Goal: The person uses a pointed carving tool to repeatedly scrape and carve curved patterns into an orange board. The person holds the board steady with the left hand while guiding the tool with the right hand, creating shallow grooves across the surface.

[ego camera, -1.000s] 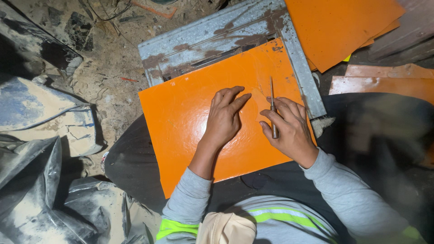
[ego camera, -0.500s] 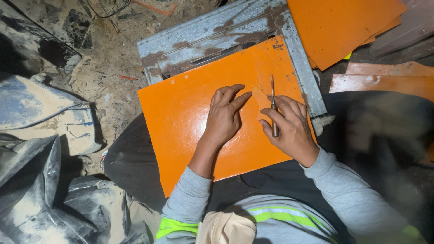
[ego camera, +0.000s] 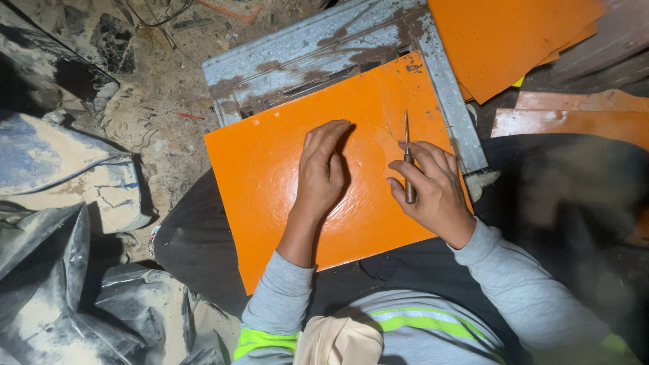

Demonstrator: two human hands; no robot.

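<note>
Under both hands point(ego camera: 378, 179): orange tile point(ego camera: 270, 176).

Orange sheet point(ego camera: 291, 182): smooth, glossy w/ sheen. Metal frame point(ego camera: 318, 51): rough, rusty, worn paint. Thin tool point(ego camera: 407, 162): metal. Sleeves: soft grey cloth.

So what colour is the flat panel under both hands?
Bright orange panel, glossy, scuffed at one corner; the head view shows it.

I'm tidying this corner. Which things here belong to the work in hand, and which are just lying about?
In use:
- orange sheet, pressed flat by the left hand
- thin metal tool, gripped by the right hand
- rusty metal frame under the sheet

Lying about:
- stacked orange sheets
- dusty sacks
</note>
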